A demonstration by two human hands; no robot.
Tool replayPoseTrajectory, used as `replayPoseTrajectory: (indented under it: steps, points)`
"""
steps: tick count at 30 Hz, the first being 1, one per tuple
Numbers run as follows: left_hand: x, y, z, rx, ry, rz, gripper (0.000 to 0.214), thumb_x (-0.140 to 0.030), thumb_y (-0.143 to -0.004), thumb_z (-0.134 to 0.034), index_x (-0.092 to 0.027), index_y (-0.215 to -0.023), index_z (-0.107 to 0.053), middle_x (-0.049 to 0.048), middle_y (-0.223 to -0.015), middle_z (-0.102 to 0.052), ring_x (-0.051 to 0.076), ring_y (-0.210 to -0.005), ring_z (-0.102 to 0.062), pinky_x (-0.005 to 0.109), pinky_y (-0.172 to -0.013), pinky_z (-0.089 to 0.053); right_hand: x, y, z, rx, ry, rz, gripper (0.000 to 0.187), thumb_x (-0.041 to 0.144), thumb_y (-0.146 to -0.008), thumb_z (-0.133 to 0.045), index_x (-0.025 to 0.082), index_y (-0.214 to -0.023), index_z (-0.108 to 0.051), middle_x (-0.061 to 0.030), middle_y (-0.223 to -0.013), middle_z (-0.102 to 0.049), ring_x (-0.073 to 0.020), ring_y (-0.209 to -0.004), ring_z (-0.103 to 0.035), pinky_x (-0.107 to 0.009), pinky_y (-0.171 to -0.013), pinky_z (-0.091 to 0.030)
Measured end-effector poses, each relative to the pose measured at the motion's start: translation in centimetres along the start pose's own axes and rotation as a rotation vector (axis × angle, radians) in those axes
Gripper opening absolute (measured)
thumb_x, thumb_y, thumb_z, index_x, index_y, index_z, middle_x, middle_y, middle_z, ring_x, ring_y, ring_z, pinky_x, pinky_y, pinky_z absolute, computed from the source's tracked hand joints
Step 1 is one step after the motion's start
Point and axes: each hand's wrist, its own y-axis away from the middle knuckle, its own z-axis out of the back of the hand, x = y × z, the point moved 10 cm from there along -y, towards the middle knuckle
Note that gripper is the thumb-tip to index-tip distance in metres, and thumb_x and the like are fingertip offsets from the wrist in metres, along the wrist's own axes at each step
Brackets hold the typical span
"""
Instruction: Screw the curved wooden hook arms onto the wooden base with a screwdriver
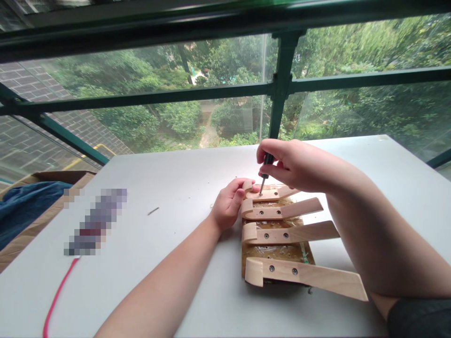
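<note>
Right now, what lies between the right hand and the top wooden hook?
The head view shows a black screwdriver, its tip down on that hook.

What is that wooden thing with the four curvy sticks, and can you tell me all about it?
It is a wooden rack lying flat on the white table. Four pale, smooth arms with hooked left ends cross a darker brown board, each fixed by small metal screws. The left hand grips its far left end, and the right hand holds a screwdriver on the farthest arm.
</note>
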Motion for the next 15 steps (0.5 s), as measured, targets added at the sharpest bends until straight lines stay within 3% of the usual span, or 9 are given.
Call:
replayPoseTrajectory:
  steps: [5, 15]
  points:
    - [0.15, 0.03, 0.05, -0.009, 0.012, 0.007, 0.043, -0.051, -0.096, -0.042, -0.017, -0.116, -0.060, 0.0129, -0.113, -0.068, 0.026, -0.112, -0.061, 0.042, -0.099, -0.045, 0.13, -0.08, 0.18, -0.017, 0.011, 0.007, 0.011, 0.032, -0.084, -0.059, 0.021, -0.086, -0.056, 0.0020, -0.073, -0.060, -0.0097, -0.058, -0.044, -0.025, -0.055, -0.028]
    - [0.19, 0.08, 0.11, -0.010, -0.006, 0.003, 0.045, -0.050, -0.097, -0.042, -0.017, -0.121, -0.060, 0.0124, -0.113, -0.069, 0.026, -0.111, -0.062, 0.043, -0.100, -0.045, -0.25, -0.48, -0.20, -0.078, 0.019, -0.046, 0.016, 0.039, -0.087, -0.057, 0.022, -0.086, -0.057, 0.0014, -0.068, -0.059, -0.0115, -0.058, -0.045, -0.026, -0.057, -0.028]
